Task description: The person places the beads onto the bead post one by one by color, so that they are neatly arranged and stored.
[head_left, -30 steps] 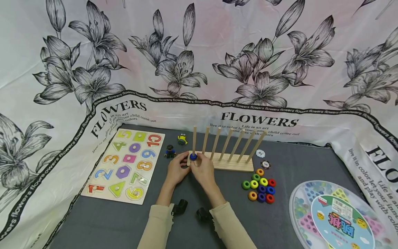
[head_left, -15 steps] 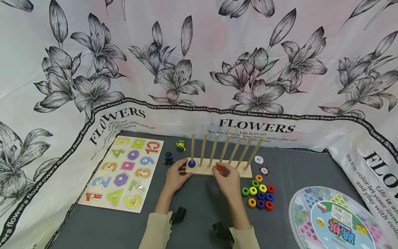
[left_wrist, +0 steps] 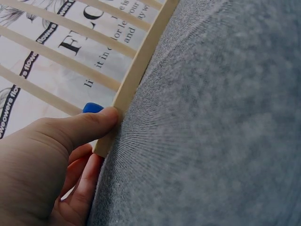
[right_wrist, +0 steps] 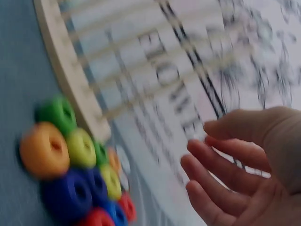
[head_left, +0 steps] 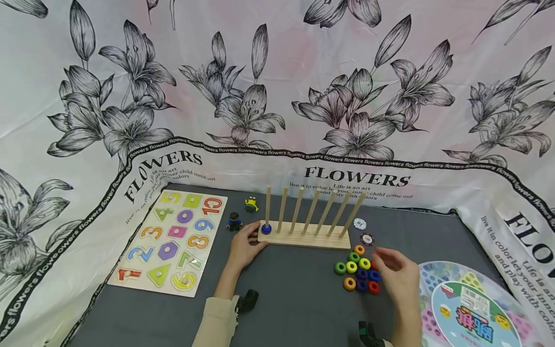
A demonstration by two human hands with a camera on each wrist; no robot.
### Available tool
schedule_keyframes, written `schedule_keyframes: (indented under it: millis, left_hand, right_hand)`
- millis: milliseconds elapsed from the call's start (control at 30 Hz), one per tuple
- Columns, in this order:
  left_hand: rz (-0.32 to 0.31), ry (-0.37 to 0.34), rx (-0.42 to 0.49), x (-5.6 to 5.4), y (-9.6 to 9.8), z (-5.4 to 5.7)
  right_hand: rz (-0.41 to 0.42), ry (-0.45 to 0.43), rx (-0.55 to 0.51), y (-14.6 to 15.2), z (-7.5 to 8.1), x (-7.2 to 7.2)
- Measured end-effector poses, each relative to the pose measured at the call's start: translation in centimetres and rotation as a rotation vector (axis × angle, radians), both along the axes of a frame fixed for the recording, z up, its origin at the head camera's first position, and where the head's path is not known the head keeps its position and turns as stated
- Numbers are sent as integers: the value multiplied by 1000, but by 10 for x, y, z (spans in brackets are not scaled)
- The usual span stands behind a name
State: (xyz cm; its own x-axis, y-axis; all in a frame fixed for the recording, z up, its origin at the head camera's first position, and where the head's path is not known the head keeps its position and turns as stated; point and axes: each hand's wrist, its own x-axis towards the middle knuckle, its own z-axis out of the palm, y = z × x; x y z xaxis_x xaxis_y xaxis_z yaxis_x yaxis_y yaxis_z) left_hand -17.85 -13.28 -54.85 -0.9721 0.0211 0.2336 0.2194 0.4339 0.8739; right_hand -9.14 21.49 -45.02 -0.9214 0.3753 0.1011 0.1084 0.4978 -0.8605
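Observation:
A wooden peg stand (head_left: 305, 238) has a row of several upright rods. One blue ring (head_left: 266, 229) sits at the bottom of its leftmost rod. My left hand (head_left: 244, 249) holds the stand's left end, its thumb on the front edge in the left wrist view, close by the blue ring. To the stand's right lies a cluster of rings, among them an orange ring (head_left: 349, 284), a green ring (head_left: 340, 268) and a red ring (head_left: 374, 287). My right hand (head_left: 398, 277) hovers at the cluster's right side, fingers loosely bent with nothing between them, partly covering another red ring.
A number-and-shape puzzle board (head_left: 169, 243) lies at the left. Two small figures, one dark (head_left: 234, 221) and one yellow-green (head_left: 251, 204), stand behind the left hand. Two chips, white (head_left: 359, 223) and dark-rimmed (head_left: 366, 239), lie near the rings. A round game box (head_left: 477, 308) is at the right.
My right hand has left the blue ring on the leftmost rod and swept right, past the stand, to the ring cluster. My left hand stays at the stand's left end.

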Motion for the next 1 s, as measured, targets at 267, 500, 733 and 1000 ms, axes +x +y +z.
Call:
schedule_keyframes:
  millis: [267,500,733,1000]
  left_hand:
    - [-8,2,-11,0,0,1]
    - [-19,-8,-11,1,2,-2]
    - [-16,8,-14,1,3,-3]
    - [-1,-5,-13,0,-1,-2]
  right_hand:
    - [-7,-25,18,34,-20,12]
    - [-10,-77,67,45,-26,15]
    - [58,-54,117,43,-32,9]
    - [130,-154,136,43,-33,4]
